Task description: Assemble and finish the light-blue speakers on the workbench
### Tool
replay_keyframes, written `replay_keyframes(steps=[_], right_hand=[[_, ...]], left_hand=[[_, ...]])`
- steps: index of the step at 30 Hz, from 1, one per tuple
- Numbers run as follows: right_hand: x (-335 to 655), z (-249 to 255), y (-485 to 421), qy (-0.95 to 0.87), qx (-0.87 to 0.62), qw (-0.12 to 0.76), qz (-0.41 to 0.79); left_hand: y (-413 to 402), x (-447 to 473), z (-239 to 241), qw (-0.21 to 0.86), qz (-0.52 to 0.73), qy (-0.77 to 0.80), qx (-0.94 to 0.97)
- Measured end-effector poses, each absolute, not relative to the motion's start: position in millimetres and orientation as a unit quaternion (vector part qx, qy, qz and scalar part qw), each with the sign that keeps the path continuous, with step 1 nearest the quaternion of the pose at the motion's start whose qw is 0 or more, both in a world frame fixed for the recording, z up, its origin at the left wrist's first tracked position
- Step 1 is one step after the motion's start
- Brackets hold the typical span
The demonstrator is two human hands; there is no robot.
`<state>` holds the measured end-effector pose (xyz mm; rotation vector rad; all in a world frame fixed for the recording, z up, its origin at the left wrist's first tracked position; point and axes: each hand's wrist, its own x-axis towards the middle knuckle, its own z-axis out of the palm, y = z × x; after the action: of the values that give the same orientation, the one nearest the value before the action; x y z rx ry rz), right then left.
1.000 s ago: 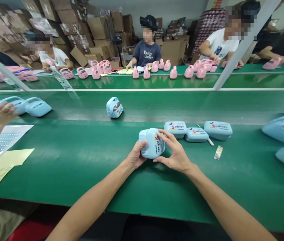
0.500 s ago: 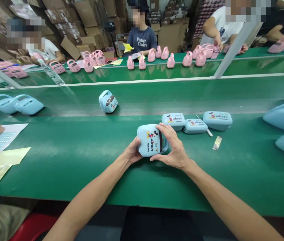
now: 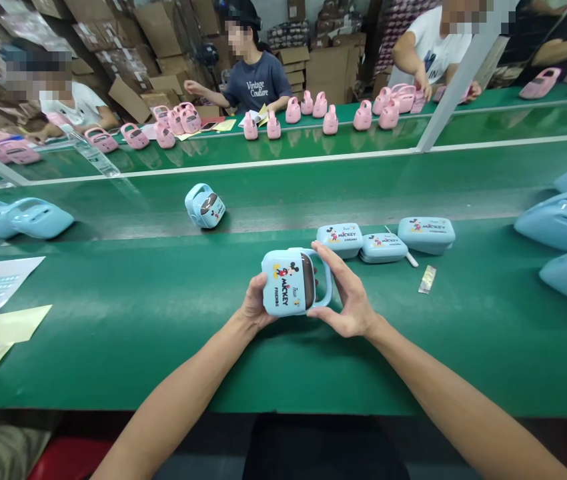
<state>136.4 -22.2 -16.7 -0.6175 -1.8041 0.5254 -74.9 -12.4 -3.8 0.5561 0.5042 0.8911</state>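
Observation:
A light blue handled case with a Mickey print and a dark glossy panel is held just over the green table; its exact kind I cannot tell. My left hand grips its left side, thumb on the edge. On the right, my right hand curves around the handle loop, thumb at the lower end and fingertips at the upper end. Small red parts show inside the loop. Beyond my right hand lie flatter Mickey-printed cases, one at the left, one in the middle and one at the right.
A similar handled case stands farther back. Larger blue shells lie at the left and right. A small packet and papers lie on the table. Co-workers sit across, behind several pink cases.
The case has turned slightly and shifted left in view, showing more of its dark panel and handle loop. The co-worker across has stretched out an arm. The whole view has shifted slightly.

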Motion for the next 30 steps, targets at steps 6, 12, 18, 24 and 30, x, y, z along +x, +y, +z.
replay_keyframes(steps=[6, 12, 18, 24, 30], right_hand=[[142.1, -23.5, -16.3, -0.735, -0.272, 0.550, 0.290], [143.7, -21.5, -13.8, -0.746, -0.266, 0.540, 0.284], [145.2, -21.7, -13.0, -0.755, -0.270, 0.536, 0.264], [141.4, -17.6, -16.1, -0.767, -0.287, 0.528, 0.226], [142.7, -24.0, -10.6, -0.808, -0.277, 0.487, 0.186]], left_hand=[[-12.5, -67.8, 2.7, 0.848, 0.428, 0.228, 0.214], [-10.4, -66.6, -0.6, 0.849, 0.432, 0.233, 0.194], [-12.2, -66.0, -1.7, 0.833, 0.445, 0.257, 0.206], [-14.3, -70.2, -3.0, 0.830, 0.431, 0.255, 0.246], [-11.0, -75.3, -8.4, 0.825, 0.422, 0.280, 0.251]])
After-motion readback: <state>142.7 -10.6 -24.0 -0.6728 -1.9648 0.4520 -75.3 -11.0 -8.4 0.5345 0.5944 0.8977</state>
